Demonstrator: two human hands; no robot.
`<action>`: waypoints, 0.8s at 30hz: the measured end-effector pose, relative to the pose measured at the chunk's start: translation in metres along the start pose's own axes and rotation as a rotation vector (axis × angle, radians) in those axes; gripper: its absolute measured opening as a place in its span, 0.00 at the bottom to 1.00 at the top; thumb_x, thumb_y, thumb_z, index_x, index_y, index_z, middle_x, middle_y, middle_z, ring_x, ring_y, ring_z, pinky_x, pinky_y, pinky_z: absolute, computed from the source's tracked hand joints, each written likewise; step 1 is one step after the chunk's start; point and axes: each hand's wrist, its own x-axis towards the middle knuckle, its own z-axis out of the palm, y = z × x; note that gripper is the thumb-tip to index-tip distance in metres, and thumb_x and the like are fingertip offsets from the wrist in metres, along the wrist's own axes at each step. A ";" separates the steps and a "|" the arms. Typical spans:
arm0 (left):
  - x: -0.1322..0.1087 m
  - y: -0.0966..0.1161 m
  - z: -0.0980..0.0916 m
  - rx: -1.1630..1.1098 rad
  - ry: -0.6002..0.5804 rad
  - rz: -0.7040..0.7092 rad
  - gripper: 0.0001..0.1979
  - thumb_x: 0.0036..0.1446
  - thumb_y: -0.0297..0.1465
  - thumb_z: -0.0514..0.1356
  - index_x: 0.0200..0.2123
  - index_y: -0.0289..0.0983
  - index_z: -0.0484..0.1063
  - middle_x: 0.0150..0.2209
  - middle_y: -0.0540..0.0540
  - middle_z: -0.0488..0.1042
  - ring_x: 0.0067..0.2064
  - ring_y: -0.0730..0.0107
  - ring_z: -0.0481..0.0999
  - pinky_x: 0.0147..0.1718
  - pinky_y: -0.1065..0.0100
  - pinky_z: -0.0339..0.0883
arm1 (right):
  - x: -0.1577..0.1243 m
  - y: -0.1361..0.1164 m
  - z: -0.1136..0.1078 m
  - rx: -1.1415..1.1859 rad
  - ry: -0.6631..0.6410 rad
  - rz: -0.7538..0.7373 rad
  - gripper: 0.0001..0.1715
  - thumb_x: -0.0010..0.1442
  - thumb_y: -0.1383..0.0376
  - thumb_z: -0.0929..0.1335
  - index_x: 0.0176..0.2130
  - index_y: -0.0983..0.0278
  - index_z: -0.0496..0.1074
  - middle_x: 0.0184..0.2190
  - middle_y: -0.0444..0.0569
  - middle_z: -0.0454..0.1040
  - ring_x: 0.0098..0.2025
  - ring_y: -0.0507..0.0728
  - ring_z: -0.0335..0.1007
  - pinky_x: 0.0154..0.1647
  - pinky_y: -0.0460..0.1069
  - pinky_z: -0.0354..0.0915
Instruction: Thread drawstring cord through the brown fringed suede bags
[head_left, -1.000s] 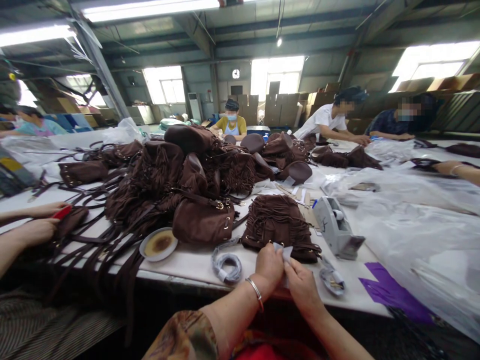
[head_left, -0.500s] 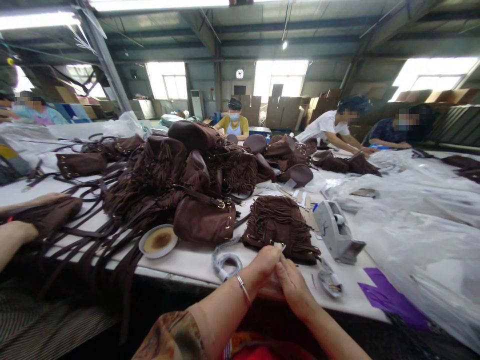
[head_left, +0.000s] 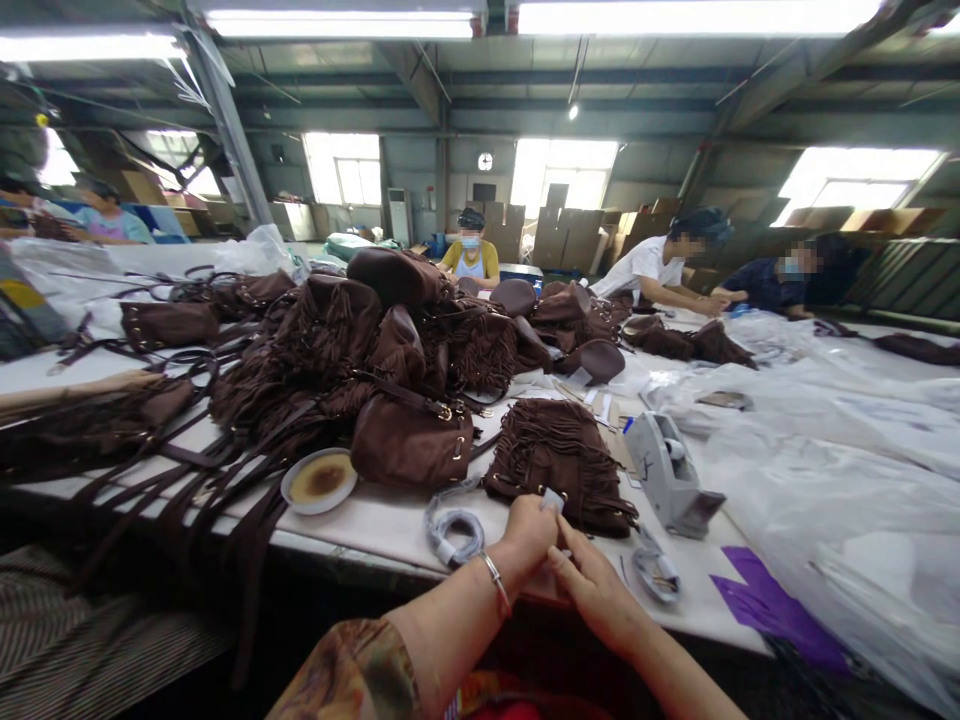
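Note:
At the table's front edge my left hand point(head_left: 531, 535) is closed, with a small pale grey piece point(head_left: 553, 499) poking out past its fingers; its kind is unclear. My right hand point(head_left: 594, 588) meets it from the right, fingertips pressed together against the left one, and what they pinch is hidden. Just beyond both hands lies a dark brown fringed bag point(head_left: 555, 440) with gold eyelets. A coil wrapped in clear plastic point(head_left: 457, 555) rests left of my left hand. To the right of my right hand is a smaller wrapped coil point(head_left: 664, 580).
A tape dispenser point(head_left: 671, 475) stands to the right, near purple sheet material point(head_left: 780, 610) and clear plastic point(head_left: 840, 480). Leftward are a smooth brown bag point(head_left: 409, 440), a dish of yellowish paste point(head_left: 294, 497) and a heap of brown bags point(head_left: 330, 340). A co-worker's arm point(head_left: 82, 392) reaches in at far left.
The pale piece shows more above my left hand, and my right fingers have shifted slightly. At far left, the co-worker's arm and the brown bag there have moved.

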 end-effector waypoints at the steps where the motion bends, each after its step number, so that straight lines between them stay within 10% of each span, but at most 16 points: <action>1: 0.000 -0.002 0.000 0.002 0.001 0.010 0.14 0.54 0.37 0.62 0.22 0.34 0.72 0.21 0.47 0.71 0.30 0.66 0.70 0.28 0.70 0.61 | 0.001 0.000 -0.004 0.009 0.024 0.007 0.32 0.62 0.49 0.63 0.58 0.64 0.71 0.54 0.58 0.74 0.57 0.65 0.69 0.60 0.60 0.63; 4: -0.002 -0.007 -0.001 0.003 -0.010 0.038 0.18 0.57 0.39 0.60 0.21 0.33 0.73 0.21 0.46 0.72 0.25 0.69 0.69 0.25 0.70 0.59 | 0.011 0.001 -0.015 0.053 0.118 0.124 0.30 0.59 0.50 0.64 0.51 0.66 0.76 0.37 0.54 0.80 0.34 0.60 0.75 0.35 0.53 0.71; 9: -0.004 -0.010 -0.005 0.037 0.010 0.076 0.21 0.56 0.44 0.59 0.23 0.31 0.75 0.22 0.45 0.73 0.22 0.72 0.67 0.21 0.71 0.54 | 0.030 0.004 -0.015 0.205 0.103 0.413 0.29 0.55 0.46 0.63 0.39 0.67 0.75 0.23 0.48 0.74 0.17 0.53 0.64 0.15 0.47 0.57; 16: -0.011 -0.002 -0.014 0.223 0.073 0.187 0.15 0.56 0.36 0.60 0.24 0.32 0.77 0.24 0.45 0.75 0.27 0.68 0.69 0.26 0.69 0.55 | 0.035 0.005 -0.007 0.001 0.269 0.248 0.26 0.55 0.46 0.64 0.34 0.64 0.78 0.31 0.52 0.80 0.35 0.60 0.76 0.32 0.49 0.68; 24: -0.029 0.004 -0.009 0.487 -0.023 0.374 0.09 0.57 0.31 0.58 0.33 0.35 0.79 0.32 0.40 0.79 0.32 0.64 0.72 0.33 0.69 0.62 | 0.047 0.002 0.001 -0.119 0.253 0.269 0.27 0.56 0.45 0.64 0.26 0.64 0.75 0.25 0.52 0.78 0.31 0.61 0.74 0.31 0.50 0.65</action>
